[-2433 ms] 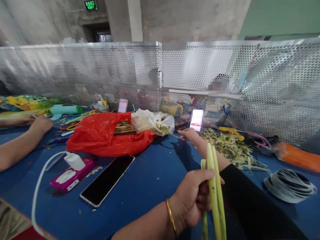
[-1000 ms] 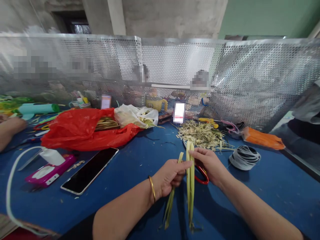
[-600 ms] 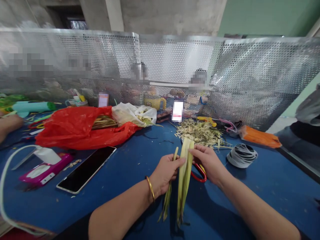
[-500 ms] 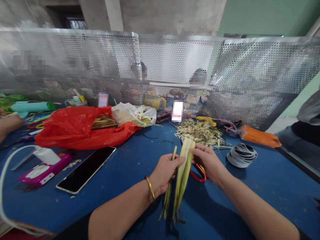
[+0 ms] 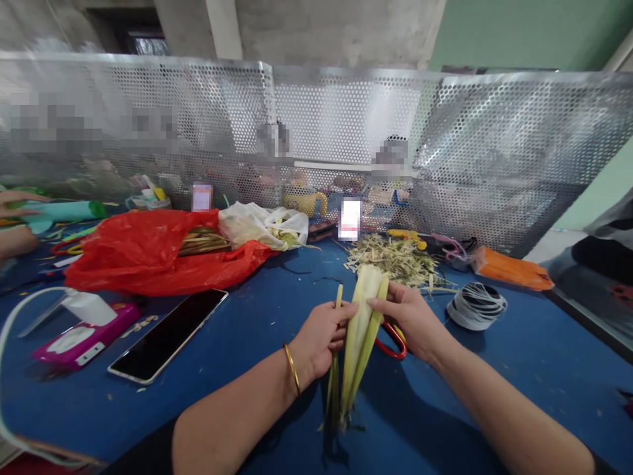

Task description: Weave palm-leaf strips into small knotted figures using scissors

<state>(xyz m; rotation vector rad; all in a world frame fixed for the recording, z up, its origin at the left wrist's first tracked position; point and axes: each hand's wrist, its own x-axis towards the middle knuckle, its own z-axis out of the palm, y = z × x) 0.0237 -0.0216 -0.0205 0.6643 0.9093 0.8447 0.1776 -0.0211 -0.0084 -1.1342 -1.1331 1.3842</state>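
Observation:
Between my hands a pale green corn husk (image 5: 363, 316) hangs upright, its wide end up and its narrow, dark tip down. My left hand (image 5: 321, 336), with a gold bangle on the wrist, pinches the husk's left edge and also keeps a thin bundle of husk strips (image 5: 333, 389) under its fingers. My right hand (image 5: 408, 316) grips the husk's right edge between thumb and fingers. Partly behind the right hand lie red-handled scissors (image 5: 394, 346) on the blue table (image 5: 257, 349). Just beyond the husk is a heap of shredded husk scraps (image 5: 395, 258).
To the left lie a red plastic bag (image 5: 133, 254), a white bag (image 5: 247, 221), a phone (image 5: 168, 336) and a magenta power strip (image 5: 86, 336) with a white cable. At right are a spool of white cord (image 5: 476, 306) and an orange packet (image 5: 514, 267). A perforated metal screen (image 5: 341, 112) stands behind. A co-worker's hand (image 5: 20, 201) shows far left.
The husk's upper part is spread wider and flatter between my hands. My right thumb has shifted inward onto the husk. At far left, the co-worker's hands have moved over the teal roll.

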